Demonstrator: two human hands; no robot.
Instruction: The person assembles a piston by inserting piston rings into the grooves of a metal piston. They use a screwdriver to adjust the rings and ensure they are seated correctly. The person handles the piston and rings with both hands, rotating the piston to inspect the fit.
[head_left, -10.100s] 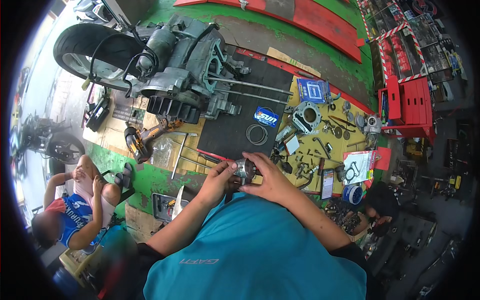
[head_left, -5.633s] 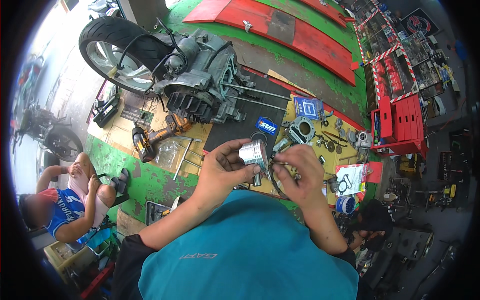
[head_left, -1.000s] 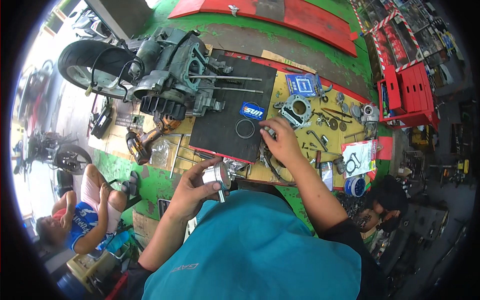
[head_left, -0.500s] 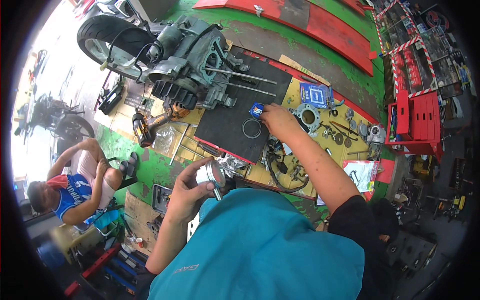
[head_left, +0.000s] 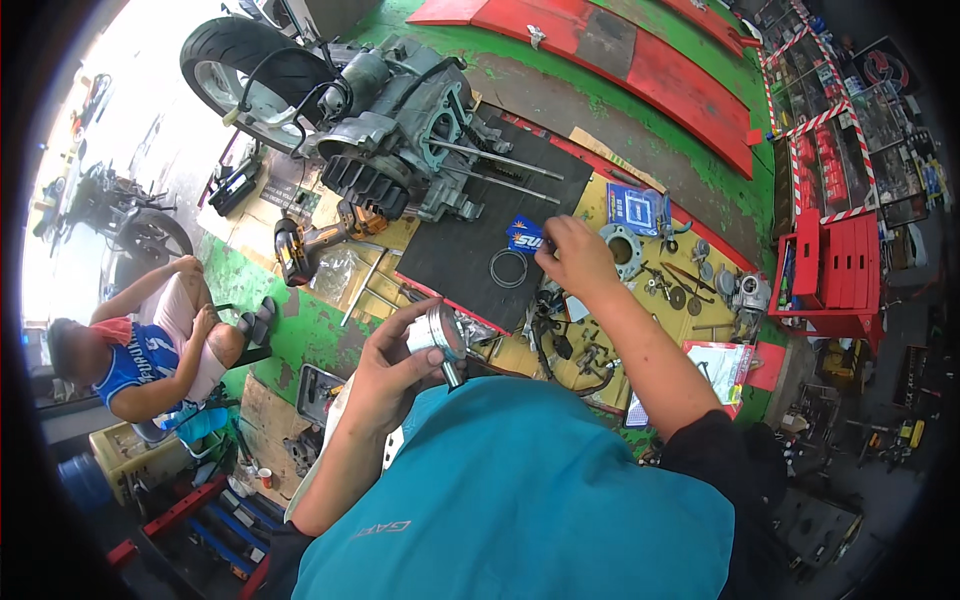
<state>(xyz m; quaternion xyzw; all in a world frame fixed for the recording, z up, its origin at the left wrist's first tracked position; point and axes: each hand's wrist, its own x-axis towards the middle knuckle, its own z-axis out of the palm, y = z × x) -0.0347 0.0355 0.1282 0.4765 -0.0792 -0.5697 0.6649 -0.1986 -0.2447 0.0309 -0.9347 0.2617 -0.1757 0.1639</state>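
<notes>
Garment: a teal top (head_left: 520,490) fills the foreground, nearest of all.
Left hand: the left hand (head_left: 385,368), short of the near edge of the cardboard-covered platform (head_left: 680,330), pinches the piston between thumb and fingers.
Piston: the silver piston (head_left: 428,336) sits in that grip, just short of the near edge of the black mat (head_left: 450,255), crown turned rightward; a bright pin (head_left: 452,374) projects from its lower side.
Rings: thin metal rings (head_left: 494,275) lie on the mat, near its right edge.
Right hand: the right hand (head_left: 588,262) reaches over the mat's right edge, fingertips at the blue card (head_left: 522,238); whether they pinch it cannot be told.
Cylinder: a metal cylinder (head_left: 630,268) stands just beyond the right hand, on the platform's right part.
Power tool: an orange-and-black power tool (head_left: 335,234) lies off the mat's left edge.
Engine: a grey engine (head_left: 385,150) occupies the platform's far left part, two long studs (head_left: 500,158) extending above the mat.
Background: a red cabinet (head_left: 840,265) stands beyond the right edge; red ramps (head_left: 665,85), beyond the far edge.
</notes>
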